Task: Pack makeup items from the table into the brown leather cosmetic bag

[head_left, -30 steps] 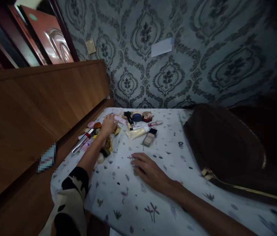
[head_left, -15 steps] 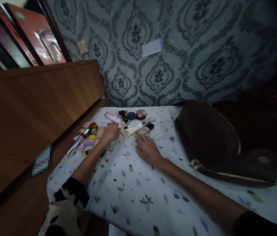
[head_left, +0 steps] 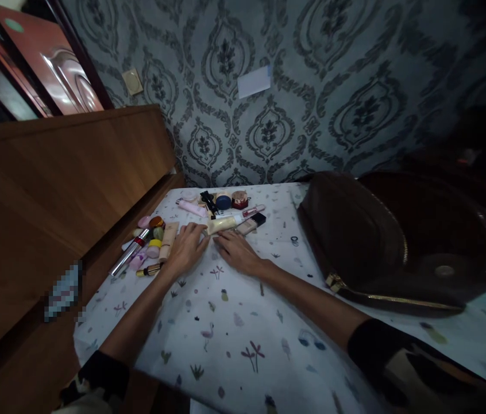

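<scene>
My left hand [head_left: 186, 248] lies on the cloth with fingers stretched forward, its fingertips close to the crimped end of a cream squeeze tube [head_left: 224, 223]. On the other side of that end rests my right hand [head_left: 239, 253], fingers extended near the tube's lower edge; whether they touch it I cannot tell. A beige bottle with a black cap [head_left: 252, 223] and a lip gloss tube [head_left: 254, 210] lie just right of the tube. Behind are a pink tube [head_left: 193, 207], a black tube [head_left: 209, 202], a dark blue jar [head_left: 223, 201] and a red jar [head_left: 239, 199].
Left of my left hand cluster a beige tube [head_left: 168, 238], a silver tube [head_left: 130, 251], a yellow-lidded jar [head_left: 154, 248] and other cosmetics. An open dark brown bag [head_left: 350, 230] stands right on the patterned cloth [head_left: 234, 322]. A wooden panel [head_left: 66, 178] borders the left.
My right hand has moved left, from beside the black-capped bottle toward the cream tube's crimped end. My left hand has drawn back toward me. The view has shifted slightly.
</scene>
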Demonstrator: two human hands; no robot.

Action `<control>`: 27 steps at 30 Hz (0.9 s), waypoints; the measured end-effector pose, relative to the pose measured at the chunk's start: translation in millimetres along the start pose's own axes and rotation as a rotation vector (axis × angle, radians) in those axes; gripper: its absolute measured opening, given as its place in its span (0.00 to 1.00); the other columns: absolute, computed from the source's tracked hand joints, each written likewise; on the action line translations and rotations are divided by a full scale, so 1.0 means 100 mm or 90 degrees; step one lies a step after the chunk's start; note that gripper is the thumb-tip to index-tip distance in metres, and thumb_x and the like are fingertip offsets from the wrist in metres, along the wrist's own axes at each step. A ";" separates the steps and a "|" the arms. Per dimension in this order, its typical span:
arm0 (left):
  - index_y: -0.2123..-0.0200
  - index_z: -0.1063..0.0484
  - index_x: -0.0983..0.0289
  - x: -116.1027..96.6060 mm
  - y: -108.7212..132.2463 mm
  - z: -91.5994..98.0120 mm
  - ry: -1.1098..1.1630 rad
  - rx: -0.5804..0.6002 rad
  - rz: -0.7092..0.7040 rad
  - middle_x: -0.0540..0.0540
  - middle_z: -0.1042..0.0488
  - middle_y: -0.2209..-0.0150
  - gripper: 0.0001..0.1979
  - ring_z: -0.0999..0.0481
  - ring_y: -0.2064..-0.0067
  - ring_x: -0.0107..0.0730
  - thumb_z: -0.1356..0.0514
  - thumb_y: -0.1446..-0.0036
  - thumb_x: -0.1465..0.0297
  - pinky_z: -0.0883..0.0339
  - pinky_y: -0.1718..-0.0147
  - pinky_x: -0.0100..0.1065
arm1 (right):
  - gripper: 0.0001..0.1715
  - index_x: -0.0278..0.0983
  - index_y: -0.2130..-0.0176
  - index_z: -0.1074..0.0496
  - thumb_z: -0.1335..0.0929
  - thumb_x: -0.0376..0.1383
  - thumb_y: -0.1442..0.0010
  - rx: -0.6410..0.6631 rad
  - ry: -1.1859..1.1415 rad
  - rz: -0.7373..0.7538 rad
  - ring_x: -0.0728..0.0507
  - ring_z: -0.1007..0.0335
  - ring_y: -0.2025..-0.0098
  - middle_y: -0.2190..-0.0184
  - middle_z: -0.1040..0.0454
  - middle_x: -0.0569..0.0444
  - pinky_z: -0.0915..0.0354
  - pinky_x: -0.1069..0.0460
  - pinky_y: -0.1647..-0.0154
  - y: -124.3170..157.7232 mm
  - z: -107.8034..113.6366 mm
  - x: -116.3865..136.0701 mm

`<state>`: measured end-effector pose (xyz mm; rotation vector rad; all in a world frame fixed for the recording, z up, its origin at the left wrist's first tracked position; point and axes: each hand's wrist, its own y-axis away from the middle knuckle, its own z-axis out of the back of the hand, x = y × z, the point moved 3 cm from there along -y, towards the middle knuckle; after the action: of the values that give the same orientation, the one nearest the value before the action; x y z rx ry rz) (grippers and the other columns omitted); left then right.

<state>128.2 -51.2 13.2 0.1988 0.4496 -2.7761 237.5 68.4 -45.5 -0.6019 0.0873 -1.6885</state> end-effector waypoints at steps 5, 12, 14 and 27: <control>0.51 0.27 0.60 -0.05 0.15 0.00 0.055 -0.028 -0.013 0.58 0.29 0.53 0.14 0.31 0.48 0.43 0.49 0.32 0.64 0.35 0.46 0.44 | 0.14 0.32 0.56 0.24 0.39 0.28 0.34 -0.024 -0.034 -0.003 0.41 0.30 0.49 0.53 0.24 0.44 0.36 0.46 0.44 0.09 0.02 -0.07; 0.47 0.30 0.61 0.01 0.25 -0.15 0.173 -0.002 0.000 0.58 0.27 0.47 0.18 0.29 0.43 0.38 0.55 0.29 0.63 0.36 0.42 0.40 | 0.16 0.34 0.55 0.24 0.39 0.30 0.35 -0.036 -0.005 -0.049 0.38 0.31 0.46 0.49 0.25 0.43 0.36 0.44 0.43 0.49 0.21 -0.15; 0.48 0.30 0.61 0.00 0.28 -0.14 0.188 0.011 0.004 0.57 0.26 0.49 0.19 0.27 0.46 0.37 0.56 0.29 0.62 0.34 0.44 0.38 | 0.17 0.35 0.53 0.25 0.40 0.32 0.34 -0.035 0.014 -0.067 0.36 0.33 0.43 0.47 0.27 0.42 0.39 0.40 0.42 0.63 0.27 -0.18; 0.59 0.28 0.61 -0.27 0.48 -0.11 0.214 0.117 0.022 0.55 0.24 0.58 0.26 0.25 0.53 0.40 0.58 0.30 0.51 0.33 0.53 0.38 | 0.26 0.31 0.43 0.30 0.41 0.42 0.33 -0.038 0.193 -0.288 0.31 0.42 0.35 0.40 0.31 0.38 0.48 0.36 0.35 1.06 0.39 -0.59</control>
<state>170.2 -82.8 -6.0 0.7153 0.2629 -2.7541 354.2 110.8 -71.9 -0.4229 0.2329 -2.2165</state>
